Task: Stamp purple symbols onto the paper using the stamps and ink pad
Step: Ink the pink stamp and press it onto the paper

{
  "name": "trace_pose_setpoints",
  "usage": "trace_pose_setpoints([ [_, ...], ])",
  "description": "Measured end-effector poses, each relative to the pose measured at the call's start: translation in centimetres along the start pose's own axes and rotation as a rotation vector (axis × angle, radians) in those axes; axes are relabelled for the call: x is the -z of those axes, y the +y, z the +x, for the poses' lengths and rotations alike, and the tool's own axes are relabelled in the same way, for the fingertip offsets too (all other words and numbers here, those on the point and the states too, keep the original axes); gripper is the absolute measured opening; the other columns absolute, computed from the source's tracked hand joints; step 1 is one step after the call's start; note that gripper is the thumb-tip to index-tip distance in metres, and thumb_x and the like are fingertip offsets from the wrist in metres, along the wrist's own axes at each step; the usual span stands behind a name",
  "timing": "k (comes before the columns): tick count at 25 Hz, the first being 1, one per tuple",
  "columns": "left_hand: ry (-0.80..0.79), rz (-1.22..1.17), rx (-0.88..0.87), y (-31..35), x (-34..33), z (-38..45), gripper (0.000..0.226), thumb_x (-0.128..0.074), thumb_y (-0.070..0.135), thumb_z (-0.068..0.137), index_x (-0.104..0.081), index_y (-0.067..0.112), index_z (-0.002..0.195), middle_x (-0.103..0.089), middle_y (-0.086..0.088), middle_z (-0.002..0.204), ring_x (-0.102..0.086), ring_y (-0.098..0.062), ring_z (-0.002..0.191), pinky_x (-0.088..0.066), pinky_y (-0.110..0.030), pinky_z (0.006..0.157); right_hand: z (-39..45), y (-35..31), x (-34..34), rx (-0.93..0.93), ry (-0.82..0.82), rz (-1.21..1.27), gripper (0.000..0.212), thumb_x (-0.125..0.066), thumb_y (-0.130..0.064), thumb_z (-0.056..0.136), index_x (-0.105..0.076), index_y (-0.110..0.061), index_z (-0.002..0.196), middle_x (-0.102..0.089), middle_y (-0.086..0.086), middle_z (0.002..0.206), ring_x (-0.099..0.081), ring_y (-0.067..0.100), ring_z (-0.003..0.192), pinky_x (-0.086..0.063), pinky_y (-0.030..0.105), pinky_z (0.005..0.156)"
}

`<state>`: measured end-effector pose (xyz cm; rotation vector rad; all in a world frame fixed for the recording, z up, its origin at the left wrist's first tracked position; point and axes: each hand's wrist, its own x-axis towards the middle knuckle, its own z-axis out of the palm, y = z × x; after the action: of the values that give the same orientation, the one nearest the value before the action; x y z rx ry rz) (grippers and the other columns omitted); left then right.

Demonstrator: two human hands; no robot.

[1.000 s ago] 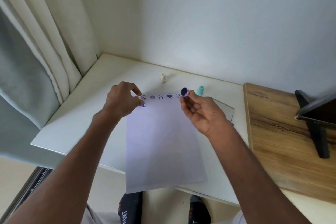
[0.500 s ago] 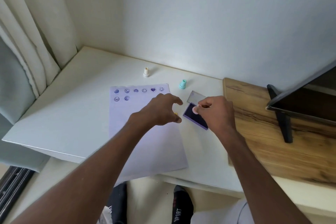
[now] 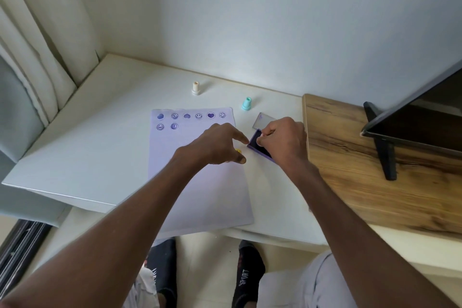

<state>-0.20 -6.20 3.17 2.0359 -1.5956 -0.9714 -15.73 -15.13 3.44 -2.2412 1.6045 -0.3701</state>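
Head view: a stamp, carried from the paper (image 3: 197,177), is being inked on the pad (image 3: 258,146) by the closed right hand (image 3: 282,144); the left hand (image 3: 217,145), half-open, is being lowered near it.

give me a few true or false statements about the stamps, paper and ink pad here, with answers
1. The paper carries eight purple prints, six in the top row and two beneath. True.
2. The teal stamp stands on the paper. False: it stands on the white table, beyond the paper's top right corner.
3. The right hand is at the purple ink pad. True; its fingers are closed on something small, too hidden to identify.
4. The cream stamp is in the left hand. False: it stands alone on the table, beyond the paper.
5. The ink pad's clear lid is on the pad. False: it is open, behind the pad.
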Motion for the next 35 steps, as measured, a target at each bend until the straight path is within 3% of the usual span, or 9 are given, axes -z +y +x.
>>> trace_pose_setpoints([
  [6, 0.022, 0.001, 0.013, 0.0, -0.3, 0.1, 0.056, -0.088, 0.035, 0.077, -0.071, 0.029, 0.130, -0.059, 0.017, 0.070, -0.067, -0.006, 0.070, -0.051, -0.027, 0.070, -0.2, 0.6, 0.0, 0.001, 0.021, 0.107, 0.024, -0.090, -0.022, 0.078, -0.084, -0.014, 0.100, -0.081, 0.008, 0.099, -0.074, 0.026, 0.095, -0.062, 0.029, 0.069],
  [11, -0.044, -0.148, 0.030, -0.2, 2.3, -0.8, 0.026, -0.082, 0.021, 0.085, -0.077, 0.013, 0.110, -0.079, -0.012, 0.078, -0.073, -0.021, 0.067, -0.063, -0.033, 0.071, -0.7, 0.4, 0.0, 0.024, 0.021, 0.076, 0.017, -0.085, -0.020, 0.082, -0.083, -0.015, 0.098, -0.080, 0.010, 0.099, -0.075, 0.027, 0.091, -0.064, 0.032, 0.068],
  [13, 0.023, -0.195, 0.061, -1.3, 4.4, -1.8, 0.017, -0.079, 0.012, 0.087, -0.079, 0.011, 0.104, -0.079, -0.017, 0.084, -0.074, -0.022, 0.068, -0.063, -0.031, 0.068, -1.0, 0.5, 0.1, 0.000, 0.075, 0.196, 0.015, -0.084, -0.022, 0.082, -0.084, -0.015, 0.095, -0.081, 0.005, 0.095, -0.075, 0.023, 0.087, -0.061, 0.029, 0.068],
  [16, 0.251, -0.072, 0.157, -4.7, 7.8, -3.5, 0.022, -0.073, -0.001, 0.081, -0.081, 0.015, 0.094, -0.078, -0.013, 0.089, -0.074, -0.022, 0.068, -0.062, -0.032, 0.072, -1.2, -0.6, 0.5, -0.106, 0.299, 0.509, 0.011, -0.084, -0.026, 0.083, -0.081, -0.018, 0.090, -0.081, -0.006, 0.090, -0.075, 0.015, 0.082, -0.056, 0.022, 0.064],
  [19, 0.422, 0.126, 0.333, -8.7, 10.3, -5.5, 0.036, -0.062, -0.006, 0.079, -0.083, 0.022, 0.087, -0.073, -0.007, 0.090, -0.072, -0.029, 0.086, -0.054, -0.030, 0.071, -1.6, -3.7, -0.4, -0.277, 0.117, 1.028, 0.017, -0.091, -0.020, 0.072, -0.082, -0.017, 0.086, -0.081, 0.000, 0.077, -0.076, 0.015, 0.071, -0.063, 0.031, 0.068],
  [22, 0.405, 0.083, 0.479, -11.3, 11.1, -6.7, 0.026, -0.068, -0.001, 0.082, -0.082, 0.021, 0.087, -0.077, -0.011, 0.094, -0.073, -0.031, 0.081, -0.051, -0.027, 0.068, -2.0, -8.0, -3.1, -0.291, -0.099, 1.192, 0.021, -0.091, -0.010, 0.073, -0.082, -0.012, 0.092, -0.081, 0.007, 0.080, -0.073, 0.017, 0.071, -0.062, 0.030, 0.070],
  [24, 0.397, 0.060, 0.518, -11.8, 10.9, -6.6, 0.018, -0.082, 0.007, 0.077, -0.082, 0.015, 0.094, -0.077, -0.012, 0.101, -0.070, -0.030, 0.083, -0.048, -0.027, 0.070, -2.1, -10.7, -5.0, -0.219, -0.152, 1.110, 0.023, -0.090, -0.012, 0.075, -0.082, -0.013, 0.097, -0.082, 0.005, 0.086, -0.073, 0.017, 0.073, -0.063, 0.034, 0.079],
  [29, 0.392, 0.067, 0.538, -11.8, 9.9, -5.3, 0.054, -0.097, 0.030, 0.065, -0.072, 0.010, 0.109, -0.065, -0.013, 0.120, -0.062, -0.035, 0.113, -0.047, -0.035, 0.083, -2.2, -13.4, -7.9, 0.092, -0.051, 0.586, 0.020, -0.082, -0.018, 0.085, -0.083, -0.020, 0.104, -0.082, -0.006, 0.098, -0.075, 0.017, 0.095, -0.057, 0.037, 0.095],
  [35, 0.378, 0.071, 0.579, -10.9, 9.6, -5.5, 0.064, -0.096, 0.024, 0.070, -0.064, 0.005, 0.122, -0.057, -0.017, 0.128, -0.060, -0.040, 0.116, -0.054, -0.044, 0.092, -2.3, -13.9, -8.5, 0.416, 0.209, 0.287, 0.016, -0.078, -0.009, 0.086, -0.082, -0.011, 0.102, -0.080, 0.005, 0.097, -0.076, 0.027, 0.084, -0.059, 0.036, 0.076],
])
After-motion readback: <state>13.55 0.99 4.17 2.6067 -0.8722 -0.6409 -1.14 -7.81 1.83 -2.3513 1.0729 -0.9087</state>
